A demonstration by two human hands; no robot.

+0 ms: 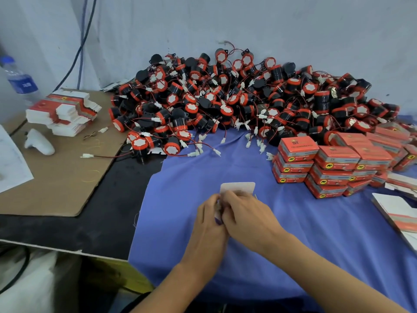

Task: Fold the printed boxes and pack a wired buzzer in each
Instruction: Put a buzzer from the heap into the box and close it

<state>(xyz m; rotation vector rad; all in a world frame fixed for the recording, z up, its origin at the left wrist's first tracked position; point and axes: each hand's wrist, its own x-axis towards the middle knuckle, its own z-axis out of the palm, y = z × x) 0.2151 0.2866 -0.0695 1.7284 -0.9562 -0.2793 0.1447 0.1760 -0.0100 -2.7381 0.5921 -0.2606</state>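
We see both hands meeting over the blue cloth (293, 233) that covers part of the table (90, 227). The left hand (208, 222) and the right hand (247, 214) both curl their fingers round a small box (237, 187), whose white flap stands up just beyond the knuckles (the rest of it is hidden under the fingers). Behind, against the wall (293, 30), lies a big heap of buzzers (225, 102), black and red, their thin wires spilling onto the cloth. To the right we find packed boxes (327, 163) stacked in rows. Far left, a stack of flat boxes (65, 111) rests on cardboard (56, 184), near a bottle (19, 80).
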